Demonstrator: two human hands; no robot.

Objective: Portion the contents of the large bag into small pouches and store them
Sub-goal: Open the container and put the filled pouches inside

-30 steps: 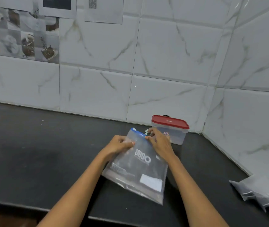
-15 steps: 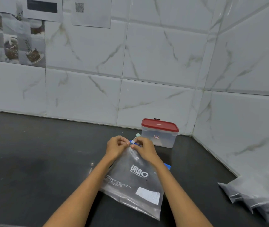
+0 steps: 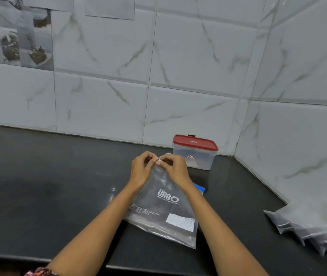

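Observation:
A large clear zip bag [image 3: 164,208] with white "URGO" lettering and a white label lies tilted on the black counter [image 3: 45,192], its top corner raised. My left hand [image 3: 140,170] and my right hand [image 3: 175,170] meet at that raised corner, and both pinch the blue zip strip there with fingertips. The bag's blue zip edge shows again to the right of my right wrist. A stack of small clear pouches [image 3: 308,226] lies at the right edge of the counter.
A clear plastic box with a red lid [image 3: 195,152] stands in the back corner, just behind my hands. Tiled walls close the counter at the back and right. A small white object peeks out behind my right hand.
My hands moved together from the bag's two top sides to one corner, lifting it off the counter. The view has shifted slightly left and closer.

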